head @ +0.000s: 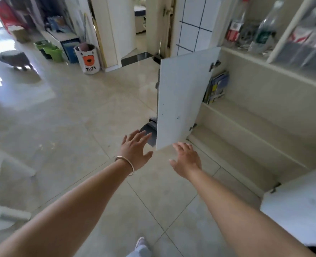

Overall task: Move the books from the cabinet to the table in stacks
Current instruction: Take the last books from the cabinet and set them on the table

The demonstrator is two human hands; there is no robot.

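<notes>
From the head view, two bare hands are stretched forward over glossy, pale floor tiles (pixel 79 112). The left hand (pixel 135 150), a thin metal bangle (pixel 127 163) on its wrist, and the right hand (pixel 186 157) are both spread-fingered and hold nothing. A flat white cabinet door (pixel 183 97) stands open just beyond them. A few thin books (pixel 216 88) are leaned upright at the far end of the cream cabinet shelf (pixel 246 117), the remainder of which is left bare.

Books (pixel 217 86) in cabinet (pixel 255 115), behind door (pixel 183 97)
</notes>
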